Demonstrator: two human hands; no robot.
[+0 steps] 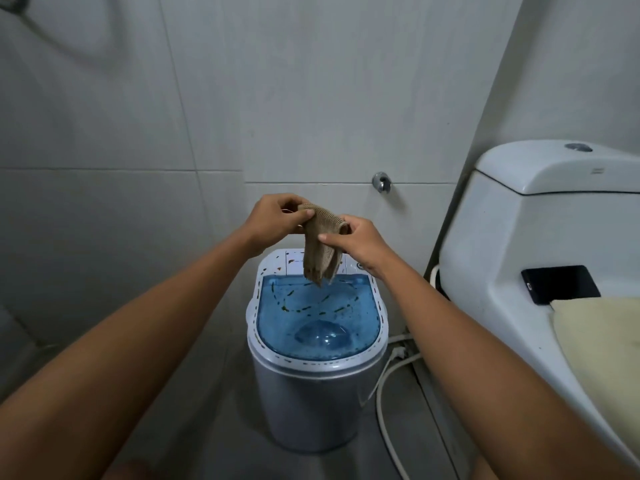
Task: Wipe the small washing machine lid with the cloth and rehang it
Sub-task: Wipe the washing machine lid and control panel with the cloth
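Head view, tan cloth (320,244) pinched at its top edge by left hand (277,216) and right hand (360,242), lower end hung above the blue washing machine lid (317,317), toilet (540,237) seen alongside, wall hook (381,182) mounted behind.

- A home bathroom, small and plain.
- Pale grey wall tiles (311,98) run up the far wall and both sides, with thin grout lines.
- A white toilet (519,237) with a cistern and flush button stands on the right.
- A small washing machine (311,393) with a blue see-through lid (317,320) sits on the floor between wall and toilet.
- A chrome wall valve (381,182) and a white hose (384,410) lie near it.
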